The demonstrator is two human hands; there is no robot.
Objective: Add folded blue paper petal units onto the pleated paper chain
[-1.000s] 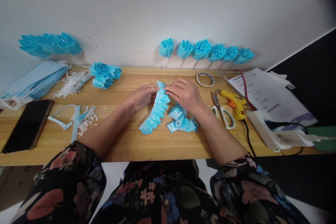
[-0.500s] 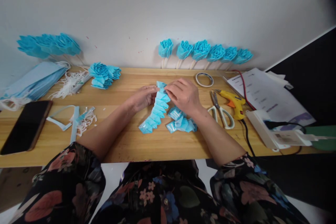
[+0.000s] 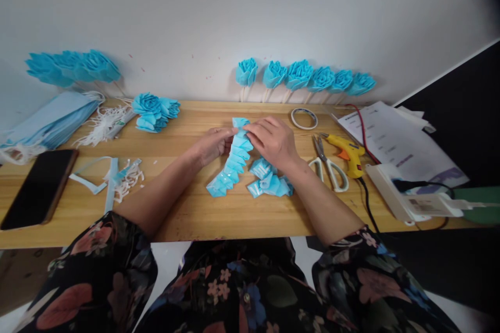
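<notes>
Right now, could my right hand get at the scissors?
Probably yes: the scissors lie uncovered to the right of your right hand, and nothing seems to block the way, though that hand is busy at the pleated blue strip.

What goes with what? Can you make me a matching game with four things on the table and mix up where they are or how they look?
Things
1. Pleated light-blue strip
2. Yellow plastic glue gun
3. Flat black phone
4. Round white tape roll

Clues
A. Lying at the left end of the wooden tabletop
B. Lying flat, with wood showing through its middle
C. Touched by the left hand and right hand
D. Just right of the white-handled metal scissors

Pairs: 1-C, 2-D, 3-A, 4-B
</notes>
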